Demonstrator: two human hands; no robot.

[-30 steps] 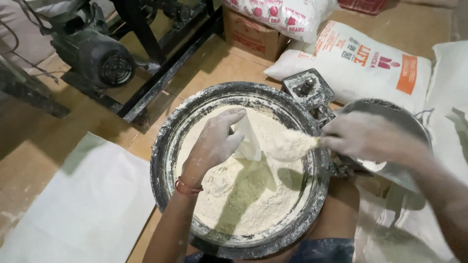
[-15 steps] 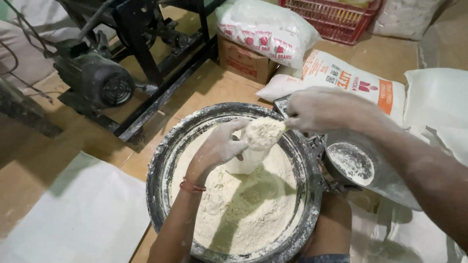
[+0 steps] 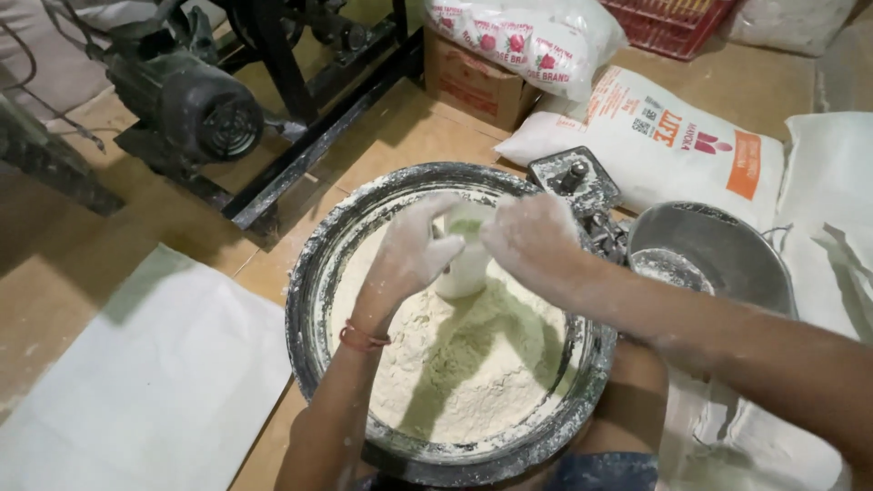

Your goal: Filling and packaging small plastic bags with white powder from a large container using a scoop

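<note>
A wide, flour-dusted metal basin point(image 3: 305, 300) holds a mound of pale flour point(image 3: 464, 373). A small white cup point(image 3: 462, 273) stands upright in the flour near the basin's far side. My left hand point(image 3: 414, 247), coated in flour, grips the cup's left side; a red band circles that wrist. My right hand point(image 3: 532, 238), also floury, is cupped over the cup's mouth from the right. What lies under its palm is hidden.
A smaller metal pan point(image 3: 727, 250) with some flour sits right of the basin, with a dusty metal device point(image 3: 575, 180) between them. Printed sacks point(image 3: 664, 136), a cardboard box point(image 3: 464, 82) and a red crate point(image 3: 673, 23) lie behind. A motor point(image 3: 191, 105) stands far left, and a white sheet point(image 3: 136, 382) lies at near left.
My right hand carried a heap of flour from the pan side leftward over the basin and now covers the cup. My left hand kept hold of the cup.
</note>
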